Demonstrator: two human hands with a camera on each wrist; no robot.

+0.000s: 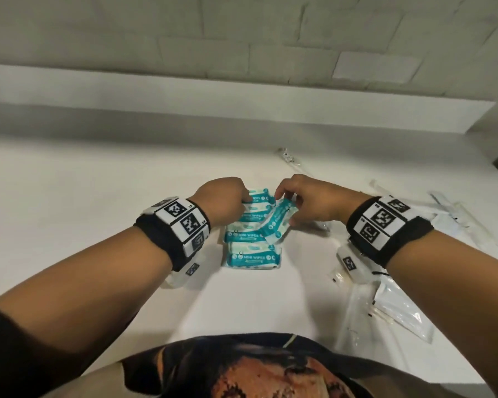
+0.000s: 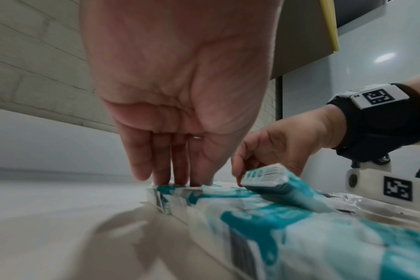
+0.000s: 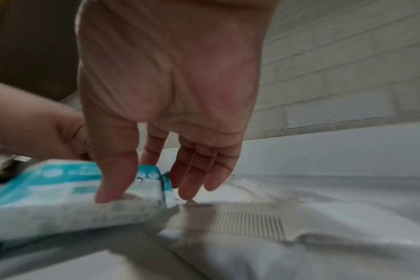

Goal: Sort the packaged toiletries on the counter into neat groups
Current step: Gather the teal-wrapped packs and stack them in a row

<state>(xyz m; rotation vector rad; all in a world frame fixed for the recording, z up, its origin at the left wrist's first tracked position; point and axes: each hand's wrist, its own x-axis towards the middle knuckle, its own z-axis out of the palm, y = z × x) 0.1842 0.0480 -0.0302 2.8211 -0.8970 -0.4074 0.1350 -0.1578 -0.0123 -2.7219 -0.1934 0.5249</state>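
The tilted wipes pack (image 1: 276,223) lies askew on the row of wipes packs (image 1: 252,239), long axis running from 7 to 1 o'clock; its lower end overlaps them. The right hand (image 1: 311,202) pinches its far end, thumb against forefinger; the left hand (image 1: 223,202) presses straight fingertips (image 2: 178,178) on the farthest pack, half hidden

Counter (image 1: 98,182) left of the wipe packs (image 1: 252,248): bare, open approach. Near strip between packs and person's shirt (image 1: 242,369): bare too. Row of packs fills centre; left hand (image 1: 224,201) and right hand (image 1: 311,201) crowd its far end, a tilted pack (image 1: 279,222) between them. Right side cluttered with clear sachets (image 1: 397,305), close-set. Back ledge (image 1: 242,107) closes off the far edge.
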